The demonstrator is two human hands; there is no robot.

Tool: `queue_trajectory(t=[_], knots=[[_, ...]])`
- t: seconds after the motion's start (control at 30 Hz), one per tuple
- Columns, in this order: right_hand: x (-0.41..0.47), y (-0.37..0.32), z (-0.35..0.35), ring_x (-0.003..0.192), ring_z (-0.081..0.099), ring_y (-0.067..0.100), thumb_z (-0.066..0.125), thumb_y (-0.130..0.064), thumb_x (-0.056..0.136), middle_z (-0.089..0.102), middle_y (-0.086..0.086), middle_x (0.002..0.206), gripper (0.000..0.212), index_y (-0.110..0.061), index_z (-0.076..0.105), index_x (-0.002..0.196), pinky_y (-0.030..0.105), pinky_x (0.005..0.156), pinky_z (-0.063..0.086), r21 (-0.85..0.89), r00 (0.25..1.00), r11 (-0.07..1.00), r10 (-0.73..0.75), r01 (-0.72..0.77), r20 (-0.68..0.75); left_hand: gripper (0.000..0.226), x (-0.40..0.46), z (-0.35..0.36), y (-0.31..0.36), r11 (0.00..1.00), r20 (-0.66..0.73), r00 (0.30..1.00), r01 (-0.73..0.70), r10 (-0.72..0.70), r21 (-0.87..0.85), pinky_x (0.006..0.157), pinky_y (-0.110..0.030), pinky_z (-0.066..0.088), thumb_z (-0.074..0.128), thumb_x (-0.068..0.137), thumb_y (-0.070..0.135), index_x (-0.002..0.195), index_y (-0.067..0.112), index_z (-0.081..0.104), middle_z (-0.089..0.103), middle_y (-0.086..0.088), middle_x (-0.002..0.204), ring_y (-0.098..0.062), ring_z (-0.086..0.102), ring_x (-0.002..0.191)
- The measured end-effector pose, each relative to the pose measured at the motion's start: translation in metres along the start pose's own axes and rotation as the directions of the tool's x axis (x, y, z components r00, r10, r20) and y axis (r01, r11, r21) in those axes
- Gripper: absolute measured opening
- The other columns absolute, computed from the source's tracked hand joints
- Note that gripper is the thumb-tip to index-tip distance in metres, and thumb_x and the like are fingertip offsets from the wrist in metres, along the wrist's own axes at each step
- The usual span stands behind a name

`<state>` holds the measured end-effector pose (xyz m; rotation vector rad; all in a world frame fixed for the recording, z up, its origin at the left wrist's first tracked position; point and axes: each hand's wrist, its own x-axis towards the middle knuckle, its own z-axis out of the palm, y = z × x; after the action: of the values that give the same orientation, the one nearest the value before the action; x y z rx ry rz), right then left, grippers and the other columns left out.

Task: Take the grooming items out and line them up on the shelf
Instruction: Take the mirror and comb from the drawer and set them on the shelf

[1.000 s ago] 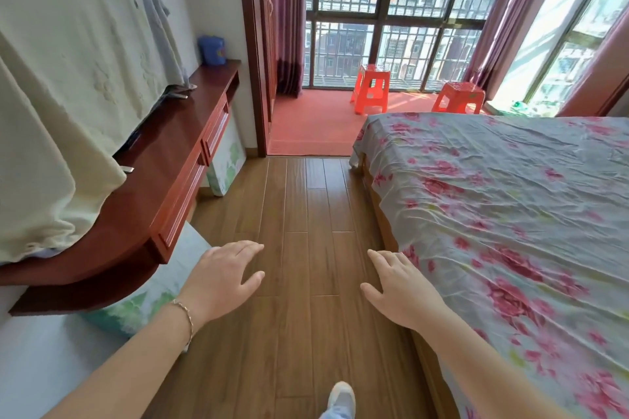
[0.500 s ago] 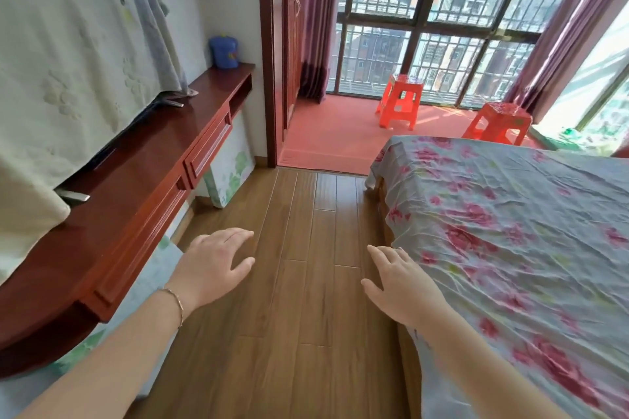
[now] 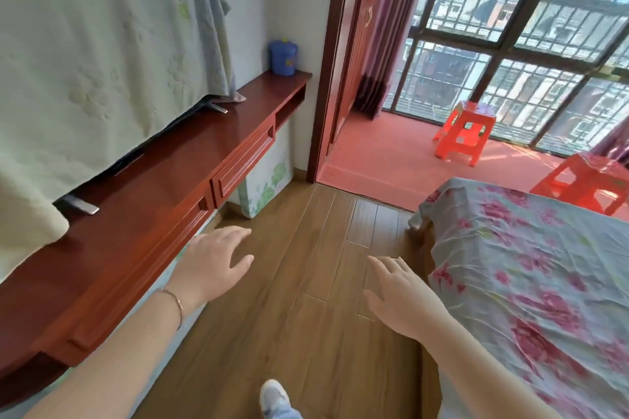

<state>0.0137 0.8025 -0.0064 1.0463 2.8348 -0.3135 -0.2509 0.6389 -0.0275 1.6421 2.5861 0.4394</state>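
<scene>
Grooming items are nowhere we can pick out yet; the only candidate holder is the blue lidded container standing at the far end of the red wooden shelf, close to the wall corner, and whether it holds them we cannot tell. Our left hand is spread and empty, just off the shelf's front edge beside the drawer; our right hand is also loose and empty, between the shelf and the bed. We judge the step to be the approach: walk along the shelf toward the container, keep clear of the cloth-draped screen, and check the drawer if the container proves wrong.
</scene>
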Motion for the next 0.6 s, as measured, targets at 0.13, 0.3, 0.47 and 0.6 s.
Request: queue_trajectory(t=[0.13, 0.3, 0.47, 0.6], knots=[[0.096, -0.007, -0.024, 0.141, 0.016, 0.016, 0.037, -0.04, 0.095, 0.025, -0.006, 0.151, 0.061, -0.023, 0.014, 0.148, 0.031, 0.115, 0.02, -0.074, 0.989, 0.987, -0.138, 0.141, 0.044, 0.066, 0.048, -0.001, -0.03, 0.994, -0.052, 0.993, 0.107, -0.107, -0.003, 0.105, -0.033, 0.032, 0.023, 0.081, 0.06, 0.133, 0.026, 0.045, 0.048, 0.009, 0.138, -0.009, 0.041, 0.129], [0.208, -0.058, -0.044, 0.139, 0.019, 0.015, 0.038, -0.039, 0.094, 0.028, -0.006, 0.149, 0.06, -0.022, 0.017, 0.148, 0.03, 0.113, 0.019, -0.111, 0.934, 0.929, -0.342, 0.352, 0.101, 0.065, 0.078, -0.01, -0.089, 0.959, -0.099, 0.955, 0.282, -0.28, 0.002, 0.104, -0.034, 0.032, 0.025, 0.081, 0.057, 0.132, 0.024, 0.047, 0.05, 0.007, 0.135, -0.01, 0.044, 0.126], [0.277, -0.124, -0.04, 0.138, 0.022, 0.018, 0.039, -0.035, 0.093, 0.029, -0.001, 0.149, 0.06, -0.017, 0.019, 0.147, 0.031, 0.115, 0.018, -0.157, 0.817, 0.805, -0.543, 0.572, 0.194, 0.052, 0.061, -0.019, -0.137, 0.873, -0.118, 0.868, 0.487, -0.482, 0.02, 0.106, -0.034, 0.03, 0.04, 0.088, 0.048, 0.134, 0.024, 0.044, 0.048, 0.007, 0.137, -0.01, 0.041, 0.128], [0.313, -0.178, -0.03, 0.139, 0.021, 0.019, 0.038, -0.034, 0.094, 0.028, 0.002, 0.15, 0.06, -0.014, 0.019, 0.147, 0.031, 0.115, 0.014, -0.178, 0.669, 0.646, -0.697, 0.742, 0.258, 0.052, 0.031, -0.021, -0.151, 0.776, -0.142, 0.771, 0.63, -0.62, 0.03, 0.108, -0.033, 0.027, 0.04, 0.09, 0.047, 0.137, 0.024, 0.041, 0.044, 0.008, 0.141, -0.009, 0.038, 0.13]])
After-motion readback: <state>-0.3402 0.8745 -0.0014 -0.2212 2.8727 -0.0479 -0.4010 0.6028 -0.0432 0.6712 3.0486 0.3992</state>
